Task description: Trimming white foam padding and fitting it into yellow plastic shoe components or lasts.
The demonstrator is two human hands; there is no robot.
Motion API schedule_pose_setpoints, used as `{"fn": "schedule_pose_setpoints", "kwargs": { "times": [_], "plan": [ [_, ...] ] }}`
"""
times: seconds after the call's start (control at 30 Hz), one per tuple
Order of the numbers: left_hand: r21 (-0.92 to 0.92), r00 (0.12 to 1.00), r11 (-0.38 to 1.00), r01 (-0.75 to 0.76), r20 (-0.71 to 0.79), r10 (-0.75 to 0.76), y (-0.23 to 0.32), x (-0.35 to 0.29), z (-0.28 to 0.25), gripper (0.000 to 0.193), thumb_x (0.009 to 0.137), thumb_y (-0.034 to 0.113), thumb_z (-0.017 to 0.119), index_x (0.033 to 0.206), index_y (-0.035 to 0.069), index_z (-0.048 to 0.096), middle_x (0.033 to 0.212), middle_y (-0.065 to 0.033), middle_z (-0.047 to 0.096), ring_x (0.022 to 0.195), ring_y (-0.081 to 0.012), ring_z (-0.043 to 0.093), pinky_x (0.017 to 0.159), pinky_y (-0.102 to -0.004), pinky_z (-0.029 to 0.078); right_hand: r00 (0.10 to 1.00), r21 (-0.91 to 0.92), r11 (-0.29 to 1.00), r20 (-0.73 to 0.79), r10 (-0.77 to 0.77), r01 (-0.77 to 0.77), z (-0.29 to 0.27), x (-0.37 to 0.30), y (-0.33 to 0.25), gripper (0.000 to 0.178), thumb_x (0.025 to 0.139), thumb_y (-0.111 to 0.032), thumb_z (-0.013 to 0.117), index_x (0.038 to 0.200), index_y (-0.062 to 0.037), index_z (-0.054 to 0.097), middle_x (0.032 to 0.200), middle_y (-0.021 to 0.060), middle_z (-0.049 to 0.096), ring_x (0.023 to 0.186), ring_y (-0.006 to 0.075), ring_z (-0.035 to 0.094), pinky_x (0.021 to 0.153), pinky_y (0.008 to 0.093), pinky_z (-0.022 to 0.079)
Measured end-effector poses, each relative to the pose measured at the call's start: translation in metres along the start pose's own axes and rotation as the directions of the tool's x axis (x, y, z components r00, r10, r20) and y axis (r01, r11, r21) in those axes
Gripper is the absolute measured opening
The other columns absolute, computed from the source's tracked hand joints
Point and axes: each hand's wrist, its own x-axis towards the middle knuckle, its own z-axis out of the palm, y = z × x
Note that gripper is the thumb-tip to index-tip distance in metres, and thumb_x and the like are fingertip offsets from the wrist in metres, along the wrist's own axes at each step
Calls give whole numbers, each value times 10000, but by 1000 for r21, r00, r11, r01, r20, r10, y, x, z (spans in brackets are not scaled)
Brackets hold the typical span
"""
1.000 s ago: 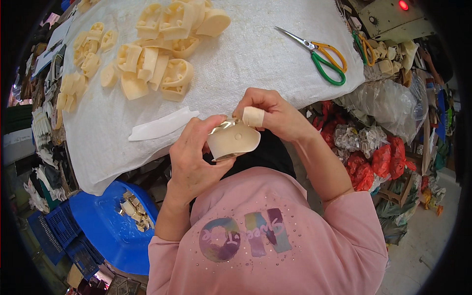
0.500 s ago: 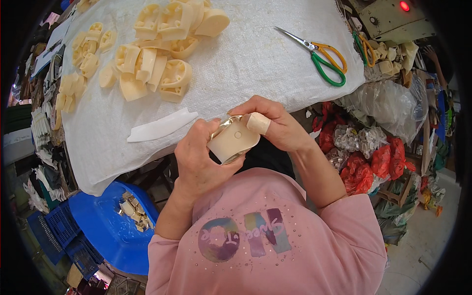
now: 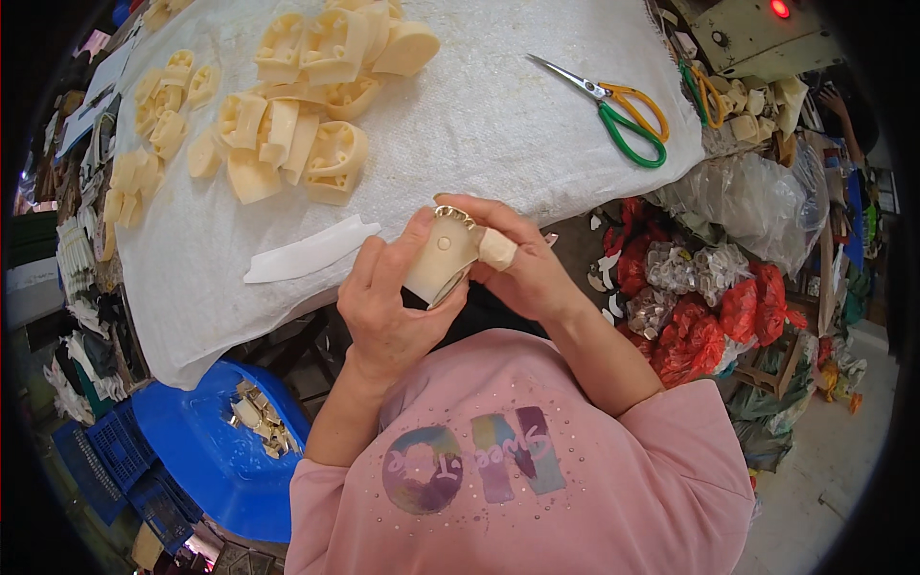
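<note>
One of our hands, the L hand (image 3: 388,297), has fingers clamped round the cream heel-shaped piece (image 3: 434,268) at frame ctr.; our R hand (image 3: 529,273) grips its top/right edge. Vs. ½ sec ago, the gold edge (image 3: 455,215) shows clear pleats, so prob. more's gathered in.

A table (image 3: 479,125) stands before me under white sheeting, and pale floor (image 3: 815,460) shows away to its right. A red light (image 3: 779,9) glows on a metal box (image 3: 747,46) past the table's far right corner; blue crates (image 3: 123,446) crowd the left.
</note>
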Motion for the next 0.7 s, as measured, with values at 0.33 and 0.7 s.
{"fn": "schedule_pose_setpoints", "kwargs": {
  "times": [0.33,0.7],
  "plan": [
    [39,994,999,-24,-108,28,-3,-4,8,621,536,42,836,1110,83,601,789,-47,585,563,-115,501,454,-222,395,943,-625,736,1,-333,261,16,3,2,357,910,-105,465,1256,-20,488,1144,110,555,1029,163,531,891,285,419],
    [-4,981,999,42,-187,-42,-3,-6,9,659,549,105,846,1142,19,571,879,-61,637,525,-119,500,436,-226,396,972,-437,877,-28,-234,198,19,3,6,424,888,-74,524,1304,-38,451,1052,59,552,899,111,546,804,265,466]
  ]
}}
